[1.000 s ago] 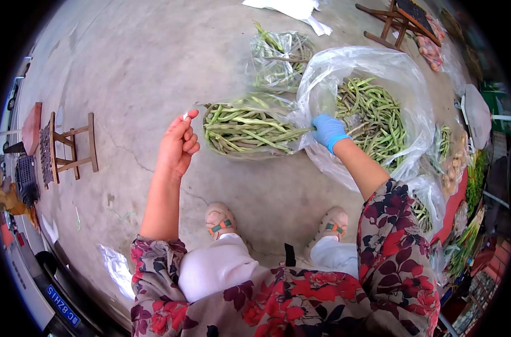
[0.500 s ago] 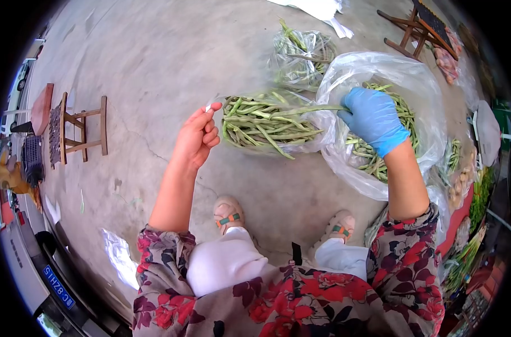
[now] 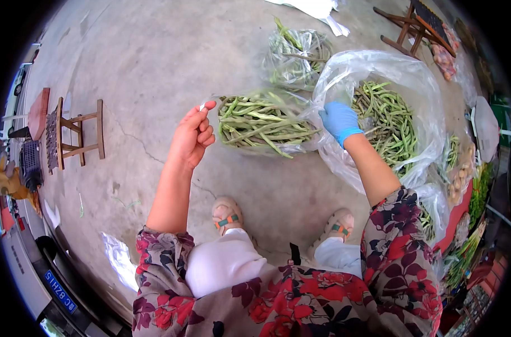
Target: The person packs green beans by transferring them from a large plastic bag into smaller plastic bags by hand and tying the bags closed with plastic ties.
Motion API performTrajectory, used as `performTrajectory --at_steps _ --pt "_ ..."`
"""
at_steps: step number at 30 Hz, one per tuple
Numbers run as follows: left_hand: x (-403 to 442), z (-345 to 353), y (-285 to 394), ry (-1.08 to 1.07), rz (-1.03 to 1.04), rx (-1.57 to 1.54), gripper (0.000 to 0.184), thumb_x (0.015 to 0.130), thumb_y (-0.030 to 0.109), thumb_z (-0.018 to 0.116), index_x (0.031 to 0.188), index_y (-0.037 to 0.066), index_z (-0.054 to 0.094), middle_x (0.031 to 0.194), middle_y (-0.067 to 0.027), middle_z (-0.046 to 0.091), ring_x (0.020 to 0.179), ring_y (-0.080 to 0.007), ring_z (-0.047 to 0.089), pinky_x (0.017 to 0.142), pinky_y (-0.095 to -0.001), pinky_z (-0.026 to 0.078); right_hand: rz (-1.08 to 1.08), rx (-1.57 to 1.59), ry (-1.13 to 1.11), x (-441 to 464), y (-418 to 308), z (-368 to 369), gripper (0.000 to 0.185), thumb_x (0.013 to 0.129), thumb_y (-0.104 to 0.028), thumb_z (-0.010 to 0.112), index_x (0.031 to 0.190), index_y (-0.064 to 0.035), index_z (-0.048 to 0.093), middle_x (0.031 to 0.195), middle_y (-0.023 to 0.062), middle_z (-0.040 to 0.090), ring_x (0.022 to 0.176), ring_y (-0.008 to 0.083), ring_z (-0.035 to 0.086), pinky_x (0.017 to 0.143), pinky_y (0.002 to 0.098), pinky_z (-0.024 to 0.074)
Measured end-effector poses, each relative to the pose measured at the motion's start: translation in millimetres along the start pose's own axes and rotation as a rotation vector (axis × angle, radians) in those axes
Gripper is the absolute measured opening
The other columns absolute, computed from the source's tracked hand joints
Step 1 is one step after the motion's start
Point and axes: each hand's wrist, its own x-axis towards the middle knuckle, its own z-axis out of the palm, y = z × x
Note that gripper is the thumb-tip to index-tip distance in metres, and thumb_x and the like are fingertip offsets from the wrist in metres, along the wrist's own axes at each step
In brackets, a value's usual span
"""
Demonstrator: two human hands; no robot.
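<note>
Left hand (image 3: 195, 135): bare, thumb and index pinched at the left edge of the middle bag (image 3: 305, 145), other fingers curled. Middle bag is clear plastic, lying on the concrete floor (image 3: 154, 50), filled with long green beans (image 3: 261, 124), mostly lengthwise. Right hand (image 3: 340, 123): blue glove, fingers bent and pointing left, over the near-left side of the big bag (image 3: 432, 87), just beside the middle bag's right end. Can't tell if it grips anything; fingertips unclear against the plastic. Big bag is wide open, holds a large heap of loose beans (image 3: 393, 115), some brownish. Small bag (image 3: 297, 59), also clear with beans inside, sits just beyond the middle bag. Wooden stool (image 3: 76, 135) well apart on the left, second stool (image 3: 404, 28) upper right. White sheet (image 3: 317, 8) at top edge. Sandals (image 3: 227, 216) below, on the person's feet.
</note>
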Motion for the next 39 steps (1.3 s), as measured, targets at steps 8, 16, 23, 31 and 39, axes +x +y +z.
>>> performTrajectory --at_steps 8,16,23,31,39 --pt "-10.3 -40.4 34.7 0.152 0.239 -0.068 0.027 0.089 0.015 0.048 0.100 -0.009 0.051 0.056 0.0049 0.029 0.046 -0.0060 0.025 0.045 -0.0228 0.024 -0.130 2.018 -0.356 -43.9 -21.7 -128.9 0.029 0.090 -0.019 0.042 0.106 0.0034 0.054 0.064 -0.0031 0.040 0.051 0.0079 0.034 0.055 0.0273 0.0365" --pt "-4.2 -49.5 57.3 0.132 0.246 -0.050 0.031 0.088 0.015 0.049 0.107 -0.010 0.049 0.057 0.0049 0.030 0.046 -0.0047 0.023 0.044 -0.0214 0.020 -0.071 2.085 -0.645 -1.3 -44.3 -96.1 0.043 0.088 -0.018 0.044 0.122 0.0080 0.044 0.066 -0.0033 0.044 0.049 0.0063 0.034 0.052 0.0237 0.0329" --pt "-10.1 -54.4 53.1 0.181 0.265 0.072 0.027 0.087 0.015 0.051 0.099 -0.009 0.052 0.057 0.0051 0.030 0.046 -0.0042 0.023 0.043 -0.0212 0.021 -0.137 1.988 -0.420 -12.4 -68.6 -95.9 0.040 0.086 -0.015 0.046 0.120 0.0064 0.048 0.065 -0.0044 0.041 0.053 0.0074 0.035 0.055 0.0234 0.0338" --pt "47.3 -67.7 101.4 0.318 0.466 0.182 0.019 0.083 0.014 0.056 0.089 -0.005 0.056 0.058 0.0040 0.035 0.049 -0.0060 0.031 0.048 -0.0223 0.027 -0.325 1.740 -0.454 -42.5 -124.8 -78.0 0.037 0.088 -0.015 0.049 0.120 0.0017 0.050 0.084 0.0017 0.055 0.072 0.0091 0.051 0.069 0.0246 0.0451" --pt "57.9 -80.8 82.5 0.311 0.398 0.500 0.020 0.084 0.020 0.058 0.095 0.004 0.064 0.067 0.0041 0.048 0.063 -0.0062 0.043 0.059 -0.0192 0.033 -0.364 1.682 -0.541 -16.7 -118.5 -29.5 0.036 0.087 -0.017 0.050 0.119 -0.0010 0.052 0.098 0.0042 0.059 0.087 0.0106 0.055 0.084 0.0258 0.0426"
